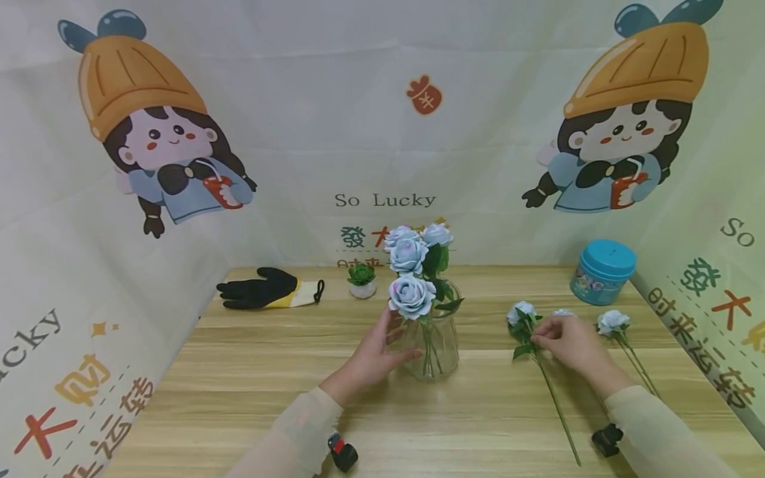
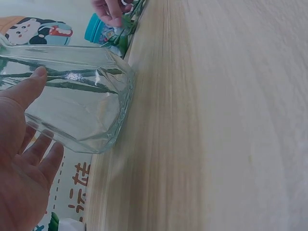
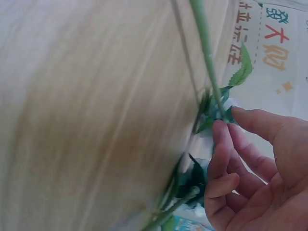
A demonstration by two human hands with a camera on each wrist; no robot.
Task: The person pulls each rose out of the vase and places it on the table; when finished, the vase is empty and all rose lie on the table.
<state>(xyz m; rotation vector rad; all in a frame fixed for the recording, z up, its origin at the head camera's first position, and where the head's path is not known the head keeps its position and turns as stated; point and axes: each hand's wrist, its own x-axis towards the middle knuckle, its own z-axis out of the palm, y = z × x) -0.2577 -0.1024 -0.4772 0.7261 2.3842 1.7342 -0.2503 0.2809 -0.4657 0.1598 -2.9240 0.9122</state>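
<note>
A ribbed clear glass vase (image 1: 445, 352) stands mid-table, holding several pale blue artificial roses (image 1: 412, 297) with green leaves. At its left side my left hand (image 1: 379, 348) grips it, thumb in front and fingers behind; in the left wrist view the thumb lies over the glass (image 2: 101, 115) where the stems show through. Over to the right, my right hand (image 1: 576, 342) pinches the stem of another blue rose (image 1: 522, 313) just below its bloom. That rose's long green stem (image 3: 204, 48) is seen close up in the right wrist view, between thumb and fingertips.
Two more blue roses lie on the wooden table (image 1: 251, 398), one (image 1: 563, 313) partly hidden behind my right hand, the other (image 1: 613, 322) farther right. Along the back are a black work glove (image 1: 263, 289), a small potted succulent (image 1: 361, 279) and a blue lidded tub (image 1: 603, 275).
</note>
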